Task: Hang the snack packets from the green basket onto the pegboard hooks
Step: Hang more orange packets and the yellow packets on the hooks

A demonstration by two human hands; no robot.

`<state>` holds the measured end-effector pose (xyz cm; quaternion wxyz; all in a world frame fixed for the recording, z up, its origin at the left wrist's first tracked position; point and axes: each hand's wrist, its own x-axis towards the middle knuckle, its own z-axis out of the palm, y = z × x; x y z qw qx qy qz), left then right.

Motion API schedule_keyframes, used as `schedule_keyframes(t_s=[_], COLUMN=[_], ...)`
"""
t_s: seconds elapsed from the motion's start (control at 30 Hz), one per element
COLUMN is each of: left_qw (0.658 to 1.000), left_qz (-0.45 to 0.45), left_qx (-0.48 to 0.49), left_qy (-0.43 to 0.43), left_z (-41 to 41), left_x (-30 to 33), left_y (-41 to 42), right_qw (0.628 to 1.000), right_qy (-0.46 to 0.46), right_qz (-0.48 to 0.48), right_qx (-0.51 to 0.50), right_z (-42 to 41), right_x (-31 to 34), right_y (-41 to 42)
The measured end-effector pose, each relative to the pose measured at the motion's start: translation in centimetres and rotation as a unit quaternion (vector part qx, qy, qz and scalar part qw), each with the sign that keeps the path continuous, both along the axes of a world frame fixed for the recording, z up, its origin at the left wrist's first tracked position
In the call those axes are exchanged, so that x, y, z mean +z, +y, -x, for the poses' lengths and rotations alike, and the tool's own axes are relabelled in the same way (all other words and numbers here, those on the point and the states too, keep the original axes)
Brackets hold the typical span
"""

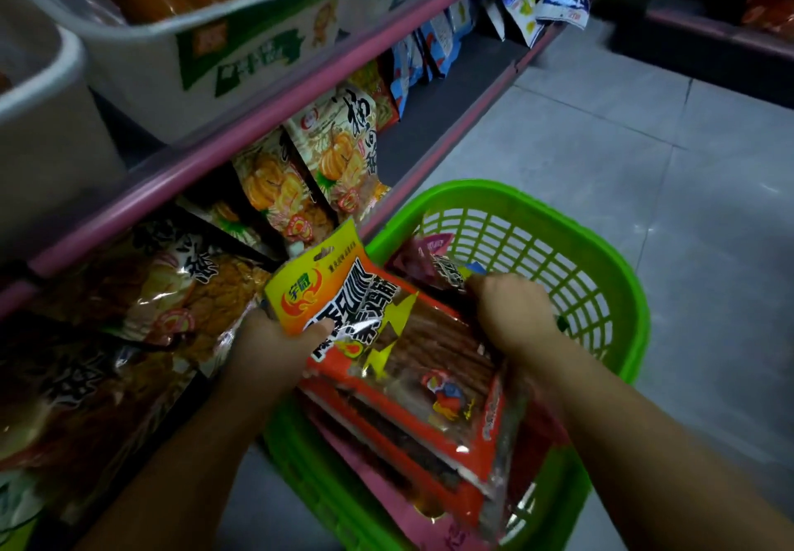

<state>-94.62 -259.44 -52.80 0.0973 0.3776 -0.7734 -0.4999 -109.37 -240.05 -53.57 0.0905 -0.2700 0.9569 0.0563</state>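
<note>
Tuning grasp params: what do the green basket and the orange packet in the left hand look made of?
Green basket: looks like moulded rigid plastic, semi-gloss; lattice walls with a smooth thick rim.
Orange packet: likely thin glossy plastic film; crinkles, bright highlights, and a clear window showing reddish sticks inside. Left hand grips its top corner.

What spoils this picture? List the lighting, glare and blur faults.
Head view: dim overall, darkest at the corners; glare streaks on the pumpkin-print packets and the orange-red snack packet that the left hand grips; upper shelf bins motion-blurred; wide-angle lens bends the pink shelf edge.
</note>
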Motion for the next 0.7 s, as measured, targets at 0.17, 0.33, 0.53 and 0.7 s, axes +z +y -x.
schedule_keyframes(t_s=[0.17,0.33,0.53,0.7], left_qw=[0.999,0.992,0.984,0.956], left_qz=[0.006,0.014,0.146,0.287], left_qx=[0.012,0.005,0.023,-0.054], left_qy=[0.046,0.124,0.099,0.033], left_z=[-2.2,-3.6,-3.5,-2.0], left_x=[0.5,-0.7,-1.1,0.7], left_y=[-2.0,-2.0,-3.0,-4.9], right_qw=[0.984,0.969,0.977,0.951], right_qy=[0.053,-0.167,-0.125,-0.247], right_qz=[0.056,0.101,0.167,0.183], right_qx=[0.162,0.151,0.04,0.025], right_z=[-8.0,-11.3,-5.4,-2.6], right_x=[4.0,4.0,1.6,-0.1], right_y=[-1.5,-2.0,-3.6,-6.1])
